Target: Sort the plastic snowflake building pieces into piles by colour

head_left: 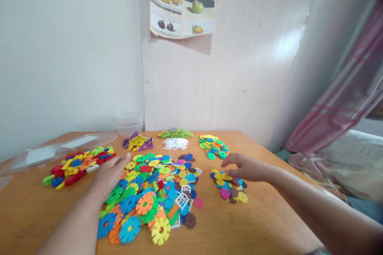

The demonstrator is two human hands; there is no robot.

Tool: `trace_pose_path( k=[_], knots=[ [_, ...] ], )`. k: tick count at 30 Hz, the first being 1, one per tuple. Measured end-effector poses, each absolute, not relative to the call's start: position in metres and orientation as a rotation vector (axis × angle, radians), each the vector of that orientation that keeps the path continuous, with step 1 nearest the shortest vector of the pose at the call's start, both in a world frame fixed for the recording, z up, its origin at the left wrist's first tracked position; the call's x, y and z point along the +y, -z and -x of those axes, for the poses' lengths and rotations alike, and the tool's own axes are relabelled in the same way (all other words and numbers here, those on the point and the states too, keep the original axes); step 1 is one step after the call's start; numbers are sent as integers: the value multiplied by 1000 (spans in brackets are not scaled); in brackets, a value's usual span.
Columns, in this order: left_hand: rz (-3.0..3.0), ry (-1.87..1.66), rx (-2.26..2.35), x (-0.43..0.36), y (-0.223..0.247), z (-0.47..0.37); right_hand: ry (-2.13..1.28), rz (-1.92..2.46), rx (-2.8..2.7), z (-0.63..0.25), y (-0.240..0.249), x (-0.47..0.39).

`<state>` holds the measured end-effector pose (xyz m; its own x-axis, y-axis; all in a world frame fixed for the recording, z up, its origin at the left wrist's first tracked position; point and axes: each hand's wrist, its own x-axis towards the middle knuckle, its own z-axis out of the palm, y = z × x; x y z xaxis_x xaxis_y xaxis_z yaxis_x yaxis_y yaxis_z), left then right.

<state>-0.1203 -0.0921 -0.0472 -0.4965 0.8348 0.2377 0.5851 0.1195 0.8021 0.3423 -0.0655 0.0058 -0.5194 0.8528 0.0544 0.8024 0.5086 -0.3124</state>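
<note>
My left hand [111, 176] is at the left edge of a big mixed pile of coloured notched discs [145, 203], its fingers stretched forward and partly hidden behind the hand. I see nothing held in it. Over a smaller heap of little flower-shaped discs [225, 194], yellow, brown, blue and pink, hovers my right hand [245, 166], its fingers bent and apart with nothing between them. White window-frame pieces [182, 200] and a few small red and green bricks [160, 184] lie among the discs in the big pile. A single pink disc [198, 203] lies just right of it.
Building bricks [72, 170] are heaped at left, near clear plastic bags [42, 154]. Behind stand stacked clear bowls [129, 124], purple and yellow pieces [137, 142], green pieces [175, 133], white frames [175, 143] and green-yellow discs [214, 146]. The wooden table [254, 223] meets a wall.
</note>
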Motion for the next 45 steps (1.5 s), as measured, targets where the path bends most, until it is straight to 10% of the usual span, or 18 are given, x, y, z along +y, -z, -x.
trace_pose_path(
  k=[24, 45],
  knots=[
    [-1381, -1441, 2090, -91, 49, 119, -293, 1196, -2756, -237, 14, -32],
    [-1398, -1400, 2119, -97, 42, 115, -516, 1520, -2414, -340, 3, -68]
  ],
)
